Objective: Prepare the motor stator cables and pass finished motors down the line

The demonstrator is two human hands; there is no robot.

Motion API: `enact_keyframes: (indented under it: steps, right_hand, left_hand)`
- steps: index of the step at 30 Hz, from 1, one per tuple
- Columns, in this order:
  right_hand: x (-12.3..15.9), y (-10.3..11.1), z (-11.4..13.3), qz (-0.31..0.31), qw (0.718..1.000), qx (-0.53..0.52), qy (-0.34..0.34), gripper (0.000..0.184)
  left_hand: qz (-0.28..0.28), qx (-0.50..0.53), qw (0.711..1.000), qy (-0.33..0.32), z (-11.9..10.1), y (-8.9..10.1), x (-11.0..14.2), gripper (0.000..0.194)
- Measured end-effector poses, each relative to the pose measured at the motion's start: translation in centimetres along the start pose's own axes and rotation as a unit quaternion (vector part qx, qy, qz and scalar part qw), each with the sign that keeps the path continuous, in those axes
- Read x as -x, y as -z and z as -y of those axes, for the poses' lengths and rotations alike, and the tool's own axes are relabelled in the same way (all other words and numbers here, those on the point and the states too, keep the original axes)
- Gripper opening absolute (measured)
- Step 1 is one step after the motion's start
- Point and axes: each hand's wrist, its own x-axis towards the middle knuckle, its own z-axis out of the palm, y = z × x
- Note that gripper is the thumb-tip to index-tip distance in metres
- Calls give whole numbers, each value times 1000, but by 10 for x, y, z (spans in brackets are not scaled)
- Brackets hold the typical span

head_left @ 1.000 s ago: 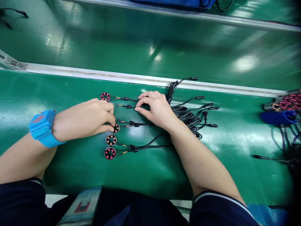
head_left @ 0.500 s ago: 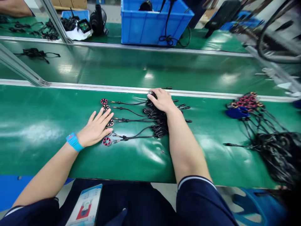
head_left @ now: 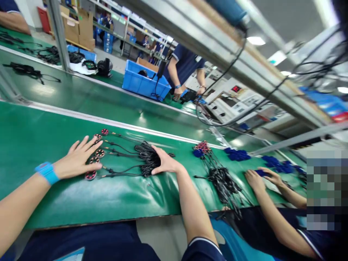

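A row of small round wire-wound coils (head_left: pixel 90 175), red and black, lies on the green bench top. Over several of them my left hand (head_left: pixel 78 159) lies flat with its fingers spread, hiding some in part. Black leads run from the coils to looped black cable bundles (head_left: pixel 148 157) packed side by side. At the right side of these bundles is my right hand (head_left: pixel 167 159), thumb and fingers wide apart, touching the cables without closing on them.
To the right lies another pile of black cables (head_left: pixel 223 181) with red coils. Beyond it a co-worker's hands (head_left: pixel 257 181) handle something dark blue. A blue crate (head_left: pixel 146 81) stands across the bench near another person. A metal beam (head_left: pixel 231 61) crosses overhead.
The view has swung up and to the right, bringing co-workers into sight. My right hand has moved from atop the far bundles to their right side. My left hand stays spread over the coils.
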Motion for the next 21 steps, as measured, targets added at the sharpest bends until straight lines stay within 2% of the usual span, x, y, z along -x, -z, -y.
enact_keyframes:
  steps: [1, 2, 4, 5, 7, 10, 13, 15, 17, 19, 21]
  right_hand:
    - [8, -2, 2, 12, 1000, -20, -4, 142]
    - [14, -5, 4, 13, 999, -36, -5, 146]
    - [19, -12, 9, -10, 999, -38, 0, 145]
    - [19, -16, 11, -26, 999, -24, 2, 140]
    - [19, -24, 17, -63, 998, 14, -9, 119]
    - [19, -33, 24, -121, 990, 57, -41, 78]
    - [27, -35, 23, -150, 983, 63, -79, 62]
    - [36, -33, 15, -171, 975, 65, -128, 59]
    - [49, -28, 3, -192, 960, 72, -192, 58]
    - [66, -22, -13, -209, 939, 79, -263, 58]
    - [87, -14, -30, -220, 914, 87, -330, 58]
  left_hand:
    - [-14, -10, 1000, -15, -3, -4, 6, 105]
    - [-38, -22, 998, -38, -5, -8, 12, 108]
    - [-65, -46, 994, -71, -8, -20, 23, 97]
    - [-58, -54, 993, -91, -7, -27, 25, 89]
    - [-61, -75, 989, -110, -2, -36, 23, 74]
    - [-87, -116, 982, -122, 11, -37, 1, 64]
    - [-112, -159, 972, -132, 14, -24, -38, 69]
    - [-128, -186, 965, -130, 2, -15, -66, 78]
    - [-147, -208, 959, -127, -19, -10, -89, 84]
    - [-154, -221, 953, -141, -45, -11, -103, 81]
    - [-136, -222, 949, -179, -69, -17, -105, 75]
